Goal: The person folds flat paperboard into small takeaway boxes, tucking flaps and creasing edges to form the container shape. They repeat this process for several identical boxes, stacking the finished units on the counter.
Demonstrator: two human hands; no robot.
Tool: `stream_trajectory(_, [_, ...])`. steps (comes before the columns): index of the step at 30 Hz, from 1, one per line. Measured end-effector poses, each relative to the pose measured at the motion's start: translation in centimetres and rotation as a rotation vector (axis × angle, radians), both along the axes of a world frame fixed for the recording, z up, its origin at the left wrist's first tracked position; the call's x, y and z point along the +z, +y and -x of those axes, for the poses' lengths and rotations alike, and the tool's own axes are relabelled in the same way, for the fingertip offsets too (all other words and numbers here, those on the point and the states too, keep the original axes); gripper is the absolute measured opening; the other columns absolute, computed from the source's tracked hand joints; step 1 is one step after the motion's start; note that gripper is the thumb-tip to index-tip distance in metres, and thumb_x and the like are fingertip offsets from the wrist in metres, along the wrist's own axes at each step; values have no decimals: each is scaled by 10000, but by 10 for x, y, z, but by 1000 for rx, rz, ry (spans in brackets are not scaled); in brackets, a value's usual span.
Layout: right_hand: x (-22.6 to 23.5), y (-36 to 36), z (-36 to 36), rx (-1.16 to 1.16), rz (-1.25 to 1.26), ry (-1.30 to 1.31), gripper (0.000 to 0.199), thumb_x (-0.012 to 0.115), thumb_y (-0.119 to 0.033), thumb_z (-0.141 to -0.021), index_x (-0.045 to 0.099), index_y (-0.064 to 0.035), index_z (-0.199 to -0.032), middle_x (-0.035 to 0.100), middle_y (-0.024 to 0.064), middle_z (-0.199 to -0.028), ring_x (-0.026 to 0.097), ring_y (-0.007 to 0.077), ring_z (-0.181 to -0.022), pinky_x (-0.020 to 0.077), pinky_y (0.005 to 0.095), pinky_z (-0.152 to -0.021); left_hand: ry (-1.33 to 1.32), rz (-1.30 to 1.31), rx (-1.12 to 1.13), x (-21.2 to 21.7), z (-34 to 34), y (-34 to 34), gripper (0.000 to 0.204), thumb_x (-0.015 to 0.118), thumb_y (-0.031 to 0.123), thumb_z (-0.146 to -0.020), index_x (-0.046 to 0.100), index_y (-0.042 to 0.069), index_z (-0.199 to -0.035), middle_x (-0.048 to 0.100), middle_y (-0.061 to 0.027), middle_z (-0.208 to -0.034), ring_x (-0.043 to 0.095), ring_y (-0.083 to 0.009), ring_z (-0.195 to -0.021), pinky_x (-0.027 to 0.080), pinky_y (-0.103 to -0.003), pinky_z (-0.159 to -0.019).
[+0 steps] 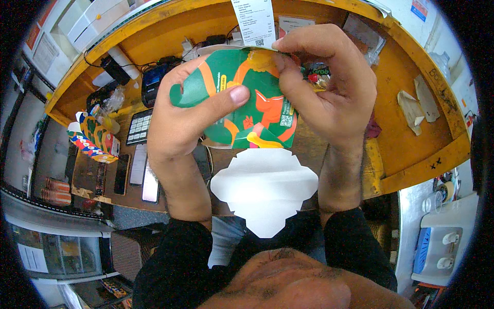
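Observation:
Both my hands hold up a flat green cardboard carton (257,103) with orange and yellow printing, above a brown wooden counter (401,149). My left hand (180,118) grips its left side, thumb pressed across the front. My right hand (329,87) pinches its upper right edge and folds it. A white scalloped flap (265,188) hangs down from the carton toward my body. A white paper receipt (254,20) sticks up behind the carton's top edge.
A stack of folded colourful cartons (92,136) stands at the left of the counter, next to a calculator (138,126), phones (144,172) and a card terminal (153,82). Torn paper pieces (414,108) lie at the right. Stacked paper cups (54,190) stand lower left.

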State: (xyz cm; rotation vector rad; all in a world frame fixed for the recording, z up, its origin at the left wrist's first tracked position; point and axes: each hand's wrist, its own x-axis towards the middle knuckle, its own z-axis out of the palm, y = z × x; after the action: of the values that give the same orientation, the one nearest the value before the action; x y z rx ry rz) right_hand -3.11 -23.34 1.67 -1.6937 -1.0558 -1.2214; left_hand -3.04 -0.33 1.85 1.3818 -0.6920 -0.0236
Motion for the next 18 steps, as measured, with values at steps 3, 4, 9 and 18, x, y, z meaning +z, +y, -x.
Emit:
stream_trajectory(3, [10,1,11,-61,87,-11,256,727,136,-845,741,34,-1079,743,126,-1028,714,160,-913,568,271,-795,26,-37,18,2,-1,-1,386,824,143,-883,702,-38,-1202,774,-95,-1042,734,-125,-873,588,-259,-806])
stream_trajectory(4, [11,-2,12,-59,107,-10,257,732,138,-833,746,37,-1069,748,134,-1030,719,168,-913,569,273,-793,34,-30,13,1,-2,-1,381,824,144,-883,704,-39,-1195,775,-94,-1033,734,-124,-861,587,-256,-796])
stream_trajectory(9, [12,-9,12,-41,202,-63,251,754,140,-795,761,37,-1024,755,152,-1023,737,204,-885,583,284,-758,80,13,-32,0,-3,3,383,824,155,-885,699,-40,-1190,772,-93,-1025,733,-125,-862,583,-249,-790])
stream_trajectory(18, [1,-2,6,-87,216,-112,235,762,116,-791,764,35,-1012,779,233,-1131,792,297,-983,635,339,-844,122,69,-50,-3,-5,4,395,820,186,-898,686,-40,-1194,763,-98,-1029,734,-139,-875,582,-257,-808])
